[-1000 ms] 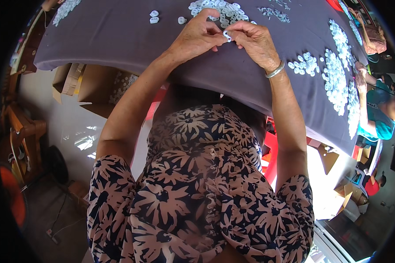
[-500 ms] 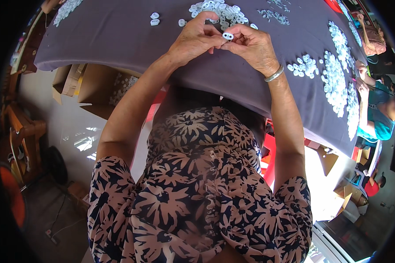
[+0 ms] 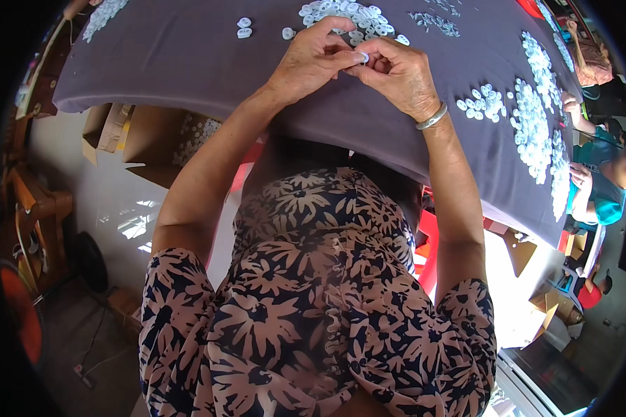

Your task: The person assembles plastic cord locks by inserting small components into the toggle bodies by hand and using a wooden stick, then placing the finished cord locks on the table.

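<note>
A small white oval plastic piece sits between my two hands over the near part of the table, largely covered by fingertips. My left hand pinches it from the left, thumb stretched across it. My right hand, with a silvery bangle at the wrist, grips it from the right with thumb and curled fingers. Just beyond my hands lies a pile of similar white two-holed pieces. A few loose ones rest to the left, and a heap of tiny grey pins lies farther right.
The dark grey cloth covers the table. More white pieces spread along its right side, where a co-worker in teal sits. An open cardboard box with white pieces stands below the left edge.
The white piece has turned between my fingers; its two holes, visible before, are now hidden. My left thumb has moved over it. At right, the co-worker's hand has drawn back toward the body.
</note>
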Demonstrator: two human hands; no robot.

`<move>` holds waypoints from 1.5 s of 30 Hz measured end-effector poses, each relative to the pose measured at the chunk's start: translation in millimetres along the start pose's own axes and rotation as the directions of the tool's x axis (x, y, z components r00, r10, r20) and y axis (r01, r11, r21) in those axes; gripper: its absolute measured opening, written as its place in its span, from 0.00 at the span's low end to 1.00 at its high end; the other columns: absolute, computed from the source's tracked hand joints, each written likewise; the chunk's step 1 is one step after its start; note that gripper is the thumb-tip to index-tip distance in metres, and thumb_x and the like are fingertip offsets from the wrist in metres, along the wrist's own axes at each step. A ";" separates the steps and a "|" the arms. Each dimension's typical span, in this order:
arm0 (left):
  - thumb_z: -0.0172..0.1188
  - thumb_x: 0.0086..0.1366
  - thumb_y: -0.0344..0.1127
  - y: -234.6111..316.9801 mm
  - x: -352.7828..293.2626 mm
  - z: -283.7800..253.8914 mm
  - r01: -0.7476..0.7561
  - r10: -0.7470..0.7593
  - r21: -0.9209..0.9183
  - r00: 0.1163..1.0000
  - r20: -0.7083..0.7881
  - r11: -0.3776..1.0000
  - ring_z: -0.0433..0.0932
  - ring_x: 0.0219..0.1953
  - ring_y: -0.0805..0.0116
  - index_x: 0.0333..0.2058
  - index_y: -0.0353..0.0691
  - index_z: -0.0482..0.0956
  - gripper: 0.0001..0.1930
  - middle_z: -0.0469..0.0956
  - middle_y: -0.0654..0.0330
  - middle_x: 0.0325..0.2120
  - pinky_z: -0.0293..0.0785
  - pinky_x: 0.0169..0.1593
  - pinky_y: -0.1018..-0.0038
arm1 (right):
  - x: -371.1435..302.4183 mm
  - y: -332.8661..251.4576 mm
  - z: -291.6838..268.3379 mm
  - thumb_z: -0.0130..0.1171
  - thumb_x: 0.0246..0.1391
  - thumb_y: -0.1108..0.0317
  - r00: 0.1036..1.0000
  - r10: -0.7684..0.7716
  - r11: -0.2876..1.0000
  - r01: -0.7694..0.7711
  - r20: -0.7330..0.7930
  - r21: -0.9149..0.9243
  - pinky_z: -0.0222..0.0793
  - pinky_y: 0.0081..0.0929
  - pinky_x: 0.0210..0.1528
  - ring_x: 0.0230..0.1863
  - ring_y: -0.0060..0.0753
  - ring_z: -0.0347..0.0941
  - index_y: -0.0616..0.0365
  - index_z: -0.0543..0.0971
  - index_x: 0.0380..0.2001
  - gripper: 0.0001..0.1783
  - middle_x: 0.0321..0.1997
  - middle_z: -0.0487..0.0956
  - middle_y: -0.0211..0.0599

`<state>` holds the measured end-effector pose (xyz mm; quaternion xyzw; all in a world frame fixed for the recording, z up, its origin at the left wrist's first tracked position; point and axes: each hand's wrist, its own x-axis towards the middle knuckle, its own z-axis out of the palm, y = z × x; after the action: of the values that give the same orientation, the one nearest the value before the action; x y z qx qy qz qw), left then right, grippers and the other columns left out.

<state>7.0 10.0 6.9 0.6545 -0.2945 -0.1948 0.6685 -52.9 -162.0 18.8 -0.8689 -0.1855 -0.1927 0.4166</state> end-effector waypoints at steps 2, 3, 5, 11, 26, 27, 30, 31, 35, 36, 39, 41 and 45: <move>0.61 0.60 0.34 1.8 -0.5 2.2 -0.015 0.015 0.004 1.000 -0.013 1.000 0.70 0.26 0.79 0.52 0.39 0.66 0.22 0.77 0.63 0.26 0.66 0.29 0.81 | 0.1 -2.3 0.6 0.67 0.39 0.76 1.000 -0.027 0.997 0.026 -0.009 -0.072 0.63 0.14 0.21 0.18 0.12 0.65 0.59 0.78 0.34 0.14 0.22 0.73 0.27; 0.60 0.60 0.32 3.6 -1.2 3.1 -0.008 0.008 0.025 1.000 -0.030 1.000 0.71 0.26 0.78 0.52 0.37 0.64 0.23 0.77 0.61 0.26 0.68 0.28 0.81 | -0.1 -3.0 0.5 0.67 0.39 0.76 1.000 -0.027 0.997 0.027 -0.010 -0.072 0.63 0.14 0.21 0.18 0.12 0.65 0.59 0.78 0.34 0.14 0.22 0.73 0.27; 0.60 0.60 0.29 2.7 -0.8 3.8 -0.003 0.005 0.047 0.999 -0.047 0.999 0.73 0.27 0.77 0.52 0.35 0.63 0.23 0.77 0.59 0.26 0.70 0.27 0.81 | 0.3 -4.5 0.6 0.67 0.39 0.73 0.995 -0.101 0.968 0.092 -0.026 -0.232 0.65 0.18 0.21 0.18 0.17 0.66 0.59 0.77 0.35 0.16 0.24 0.73 0.29; 0.60 0.60 0.28 -0.5 0.1 4.1 -0.005 0.005 -0.005 1.000 -0.015 1.000 0.71 0.26 0.78 0.53 0.37 0.63 0.24 0.76 0.59 0.26 0.69 0.28 0.82 | -0.2 3.0 -1.9 0.64 0.45 0.53 0.978 -0.164 0.863 0.205 0.128 -0.461 0.74 0.32 0.28 0.26 0.39 0.76 0.57 0.73 0.30 0.19 0.28 0.76 0.34; 0.53 0.63 0.34 4.3 -1.4 -7.6 0.125 -0.099 -0.107 0.970 0.222 0.986 0.69 0.32 0.79 0.53 0.46 0.71 0.19 0.74 0.68 0.29 0.67 0.37 0.78 | -10.4 2.5 6.9 0.60 0.52 0.61 0.974 -0.139 0.874 0.204 0.176 -0.440 0.69 0.37 0.25 0.24 0.48 0.73 0.60 0.68 0.22 0.16 0.20 0.74 0.45; 0.52 0.63 0.34 3.6 -1.1 -8.5 0.129 -0.098 -0.116 0.965 0.242 0.985 0.69 0.32 0.79 0.54 0.46 0.71 0.19 0.73 0.68 0.28 0.67 0.38 0.78 | -10.6 2.8 7.9 0.60 0.52 0.61 0.974 -0.138 0.875 0.204 0.178 -0.438 0.69 0.37 0.25 0.24 0.48 0.73 0.60 0.68 0.22 0.16 0.20 0.74 0.45; 0.53 0.63 0.34 2.5 1.1 -12.1 0.117 -0.080 -0.122 0.959 0.273 0.986 0.69 0.31 0.79 0.54 0.45 0.71 0.19 0.73 0.68 0.27 0.67 0.37 0.78 | -11.5 2.8 9.8 0.59 0.52 0.62 0.972 -0.142 0.882 0.210 0.187 -0.422 0.69 0.36 0.25 0.24 0.48 0.74 0.60 0.68 0.22 0.16 0.20 0.74 0.45; 0.53 0.63 0.33 5.7 1.5 -13.2 0.096 -0.060 -0.115 0.957 0.283 0.989 0.69 0.30 0.79 0.54 0.44 0.71 0.19 0.73 0.68 0.26 0.67 0.37 0.78 | -9.5 2.1 10.6 0.60 0.52 0.62 0.974 -0.154 0.886 0.210 0.166 -0.413 0.69 0.37 0.25 0.25 0.48 0.74 0.60 0.68 0.23 0.15 0.20 0.75 0.44; 0.56 0.61 0.33 22.7 0.4 -19.0 0.091 -0.094 0.023 0.978 0.184 0.996 0.71 0.29 0.77 0.52 0.44 0.73 0.19 0.74 0.68 0.25 0.68 0.35 0.78 | -2.2 -1.7 12.6 0.61 0.51 0.61 0.984 -0.165 0.886 0.176 0.065 -0.428 0.68 0.34 0.23 0.22 0.44 0.73 0.60 0.71 0.25 0.14 0.19 0.74 0.40; 0.57 0.60 0.34 25.8 3.2 -23.7 0.037 -0.041 0.052 0.995 0.092 0.998 0.72 0.28 0.77 0.49 0.44 0.75 0.17 0.76 0.67 0.26 0.69 0.35 0.78 | -1.5 -3.2 11.0 0.61 0.51 0.61 0.984 -0.169 0.888 0.179 0.062 -0.423 0.68 0.34 0.23 0.22 0.44 0.73 0.60 0.71 0.25 0.14 0.19 0.74 0.40; 0.56 0.58 0.24 42.5 12.3 -47.4 -0.092 0.098 0.040 0.978 -0.182 0.995 0.71 0.23 0.79 0.26 0.35 0.75 0.03 0.72 0.67 0.23 0.69 0.26 0.84 | -3.6 -1.6 5.1 0.62 0.51 0.63 0.994 -0.048 0.978 0.026 -0.100 -0.207 0.62 0.25 0.20 0.15 0.28 0.63 0.60 0.73 0.23 0.13 0.14 0.67 0.34; 0.56 0.58 0.24 41.7 11.8 -70.5 -0.150 0.177 0.134 0.959 -0.220 0.980 0.71 0.22 0.79 0.25 0.36 0.75 0.03 0.71 0.68 0.19 0.69 0.27 0.84 | -4.4 3.1 0.2 0.61 0.52 0.65 0.991 -0.026 0.977 -0.001 -0.128 -0.211 0.61 0.23 0.20 0.15 0.26 0.60 0.60 0.73 0.22 0.12 0.14 0.66 0.33; 0.58 0.56 0.26 9.4 7.5 -105.8 0.047 0.230 0.595 0.896 -0.381 0.802 0.72 0.23 0.79 0.25 0.37 0.76 0.02 0.73 0.64 0.17 0.70 0.28 0.81 | -2.8 9.4 -4.1 0.61 0.53 0.68 0.971 0.015 0.979 -0.063 -0.240 -0.192 0.58 0.18 0.19 0.16 0.19 0.54 0.62 0.72 0.22 0.11 0.13 0.63 0.29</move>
<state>80.1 86.2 20.4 0.8405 -0.2156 0.0907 0.4888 -51.5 -171.2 13.7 -0.8802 -0.0971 -0.3044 0.3509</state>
